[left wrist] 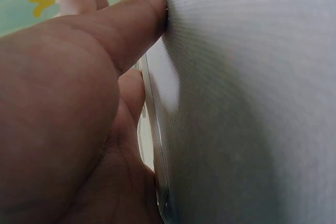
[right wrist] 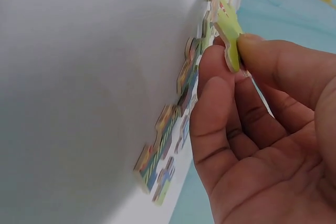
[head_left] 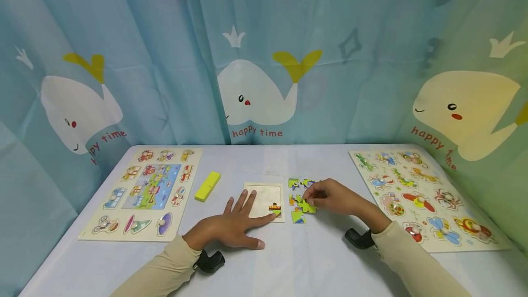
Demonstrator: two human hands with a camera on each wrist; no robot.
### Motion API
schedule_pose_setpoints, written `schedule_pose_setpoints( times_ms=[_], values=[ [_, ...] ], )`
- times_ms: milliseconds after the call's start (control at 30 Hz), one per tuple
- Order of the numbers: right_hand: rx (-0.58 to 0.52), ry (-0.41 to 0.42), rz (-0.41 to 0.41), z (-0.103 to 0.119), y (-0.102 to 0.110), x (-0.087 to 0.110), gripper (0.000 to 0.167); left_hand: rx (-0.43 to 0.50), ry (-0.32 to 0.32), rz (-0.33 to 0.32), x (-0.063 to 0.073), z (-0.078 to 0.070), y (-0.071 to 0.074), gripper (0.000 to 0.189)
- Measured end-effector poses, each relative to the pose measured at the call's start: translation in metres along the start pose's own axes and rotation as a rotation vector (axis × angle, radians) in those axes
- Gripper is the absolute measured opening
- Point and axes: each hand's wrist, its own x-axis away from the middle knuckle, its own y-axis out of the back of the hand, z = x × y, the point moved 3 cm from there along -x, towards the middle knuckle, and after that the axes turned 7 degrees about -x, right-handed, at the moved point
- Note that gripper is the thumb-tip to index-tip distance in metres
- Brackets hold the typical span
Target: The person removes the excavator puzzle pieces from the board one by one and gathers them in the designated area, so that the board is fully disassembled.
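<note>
A small wooden puzzle tray (head_left: 264,195) lies mid-table, with a boat-patterned puzzle piece (head_left: 275,208) in its lower right corner. My left hand (head_left: 235,228) rests with spread, straight fingers over the tray's left side and the cloth; its index fingertip reaches that piece. In the left wrist view the thumb (left wrist: 139,14) touches the cloth. Thumb and finger of my right hand (head_left: 336,197) pinch a green jigsaw piece (right wrist: 229,31), raised and tilted in the right wrist view. Beside the tray lie several loose jigsaw pieces (head_left: 298,216), partly hidden by the right hand.
A yellow rectangular block (head_left: 208,186) lies left of the tray. Peg puzzle boards stand farther out: a vehicle and toy board (head_left: 191,210) at left, an insect and animal board (head_left: 416,187) at right. Behind the table hangs a blue whale-print curtain (head_left: 177,95).
</note>
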Motion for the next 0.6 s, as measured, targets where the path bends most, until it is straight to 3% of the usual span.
schedule_pose_setpoints(
  times_ms=[267, 600],
  values=[
    [-0.051, -0.031, 0.017, -0.004, 0.001, 0.010, 0.012, -0.010, 0.011, 0.001, -0.001, 0.001, -0.001, 0.070],
    [-0.072, -0.003, 0.039, -0.001, -0.003, 0.015, 0.011, -0.006, 0.002, -0.003, 0.000, 0.000, 0.000, 0.070]
  ],
)
